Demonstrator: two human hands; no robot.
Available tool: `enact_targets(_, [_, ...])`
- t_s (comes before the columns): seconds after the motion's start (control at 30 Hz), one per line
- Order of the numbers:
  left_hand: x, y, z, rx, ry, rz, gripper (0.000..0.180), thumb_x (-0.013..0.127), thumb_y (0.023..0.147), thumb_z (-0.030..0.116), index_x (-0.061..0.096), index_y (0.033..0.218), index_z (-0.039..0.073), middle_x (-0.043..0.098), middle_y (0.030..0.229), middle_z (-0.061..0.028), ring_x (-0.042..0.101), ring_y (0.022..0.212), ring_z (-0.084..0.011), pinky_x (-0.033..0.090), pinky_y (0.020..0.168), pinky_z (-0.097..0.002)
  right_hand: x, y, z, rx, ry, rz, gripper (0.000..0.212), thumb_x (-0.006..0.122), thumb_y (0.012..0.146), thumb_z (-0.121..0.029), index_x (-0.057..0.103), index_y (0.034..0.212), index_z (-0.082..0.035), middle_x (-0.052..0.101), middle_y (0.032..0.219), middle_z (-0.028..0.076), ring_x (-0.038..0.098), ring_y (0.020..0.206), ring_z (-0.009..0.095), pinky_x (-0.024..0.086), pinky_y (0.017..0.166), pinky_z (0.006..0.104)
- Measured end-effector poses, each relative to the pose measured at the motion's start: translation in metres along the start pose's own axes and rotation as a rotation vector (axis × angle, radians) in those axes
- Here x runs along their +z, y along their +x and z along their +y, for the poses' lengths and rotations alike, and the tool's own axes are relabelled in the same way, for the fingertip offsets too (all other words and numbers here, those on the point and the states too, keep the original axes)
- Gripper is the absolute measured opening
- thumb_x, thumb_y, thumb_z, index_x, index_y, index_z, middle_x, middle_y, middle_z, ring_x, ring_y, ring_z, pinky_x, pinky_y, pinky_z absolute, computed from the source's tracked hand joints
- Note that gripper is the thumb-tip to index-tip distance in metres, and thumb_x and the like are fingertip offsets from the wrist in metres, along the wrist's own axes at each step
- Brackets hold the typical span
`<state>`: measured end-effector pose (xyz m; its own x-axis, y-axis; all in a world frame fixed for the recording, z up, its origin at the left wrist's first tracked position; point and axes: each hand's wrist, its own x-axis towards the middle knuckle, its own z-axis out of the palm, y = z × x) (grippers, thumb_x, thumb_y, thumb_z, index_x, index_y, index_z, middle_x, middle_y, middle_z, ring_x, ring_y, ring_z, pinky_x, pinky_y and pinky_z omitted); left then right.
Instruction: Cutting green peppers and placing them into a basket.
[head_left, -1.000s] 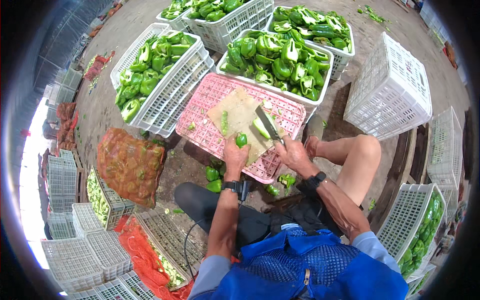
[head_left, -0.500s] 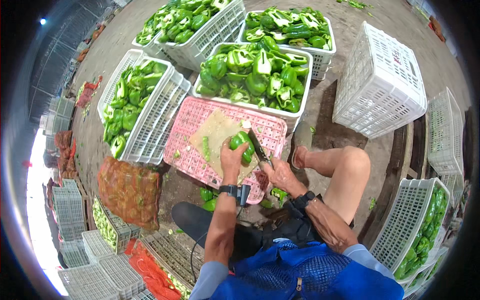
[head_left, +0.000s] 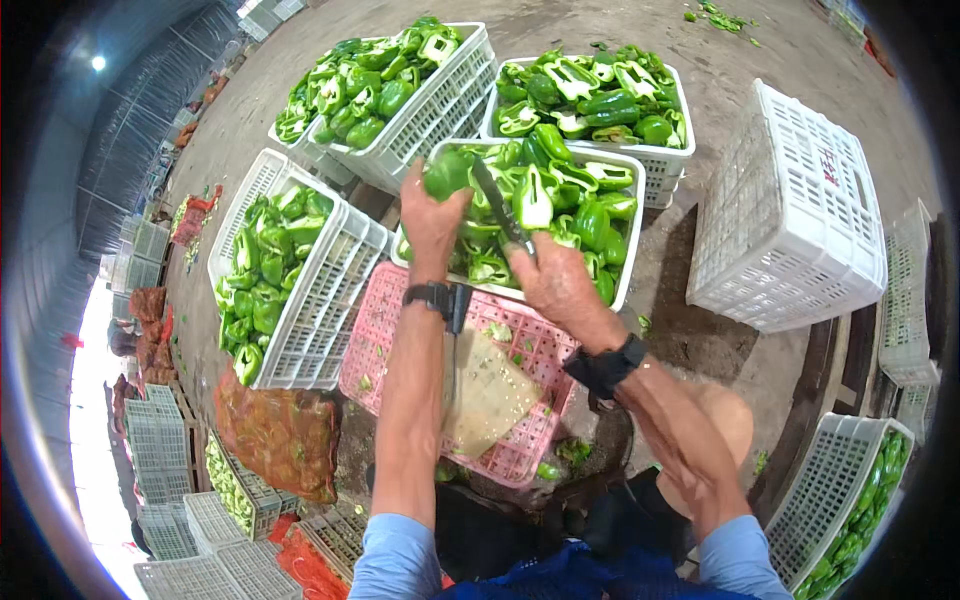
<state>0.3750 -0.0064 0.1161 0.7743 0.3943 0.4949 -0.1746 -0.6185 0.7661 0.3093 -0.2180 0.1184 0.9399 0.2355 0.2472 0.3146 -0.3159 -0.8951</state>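
Over the near side of the middle white crate [head_left: 637, 225], full of cut green peppers, my left hand [head_left: 432, 228] is closed around a green bell pepper [head_left: 446, 176]. Beside it, my right hand [head_left: 562, 285] grips a knife [head_left: 492, 192] by its handle, the dark blade slanting up and left to the pepper's right side. Whether the blade touches the pepper I cannot tell. Below my hands lies a pink plastic crate [head_left: 372, 352] with a tan board [head_left: 487, 395] on it, dotted with seeds and pepper scraps.
White crates of peppers stand at the left [head_left: 335, 290], back left [head_left: 430, 95] and back right [head_left: 655, 165]. A white crate [head_left: 790, 210] stands at the right, another with peppers [head_left: 825, 490] at lower right. A filled orange mesh sack [head_left: 277, 435] lies at left.
Both hands have moved forward from above the board to over the middle white crate, carrying the pepper and the knife. The view has shifted, so the crates appear lower.
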Motion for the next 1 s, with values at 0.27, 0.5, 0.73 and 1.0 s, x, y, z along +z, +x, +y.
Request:
enact_targets(0.27, [0.063, 0.019, -0.021, 0.347, 0.728, -0.311, 0.074, 0.078, 0.07, 0.025, 0.056, 0.139, 0.014, 0.051, 0.139, -0.0284, 0.053, 0.122, -0.0442, 0.043, 0.103, -0.0543, -0.072, 0.021, 0.009, -0.17, -0.222, 0.062, 0.016, 0.056, 0.098, -0.017, 0.063, 0.093, -0.004, 0.059, 0.075, 0.018, 0.062, 0.058, 0.033, 0.048, 0.053, 0.0449])
enact_targets(0.5, [-0.099, 0.005, 0.012, 0.171, 0.318, -0.26, 0.063, 0.074, 0.084, 0.035, 0.058, 0.138, 0.008, 0.063, 0.133, -0.0192, 0.062, 0.119, -0.0317, 0.048, 0.102, -0.0398, -0.059, -0.007, -0.037, 0.232, 0.094, 0.017, 0.033, 0.058, 0.099, -0.027, 0.061, 0.091, 0.004, 0.053, 0.062, 0.007, 0.048, 0.058, 0.013, 0.04, 0.052, 0.0346])
enact_targets(0.73, [-0.434, -0.219, -0.058, -0.474, 0.675, 0.054, 0.045, 0.069, 0.086, 0.028, 0.065, 0.12, -0.002, 0.071, 0.103, -0.0265, 0.07, 0.095, -0.0369, 0.055, 0.083, -0.0438, 0.012, -0.078, -0.032, -0.269, -0.279, -0.415, 0.029, 0.061, 0.097, -0.024, 0.056, 0.089, 0.004, 0.055, 0.067, 0.024, 0.055, 0.058, 0.037, 0.043, 0.054, 0.0419])
enact_targets(1.0, [-0.432, -0.581, -0.189, -1.158, 0.763, 0.079, 0.038, 0.073, 0.079, 0.027, 0.067, 0.103, -0.002, 0.07, 0.092, -0.0245, 0.067, 0.091, -0.0429, 0.053, 0.081, -0.0487, 0.059, -0.191, 0.011, -0.362, -0.571, -0.729, 0.026, 0.059, 0.098, -0.021, 0.055, 0.091, 0.004, 0.058, 0.068, 0.027, 0.059, 0.058, 0.042, 0.045, 0.054, 0.0472])
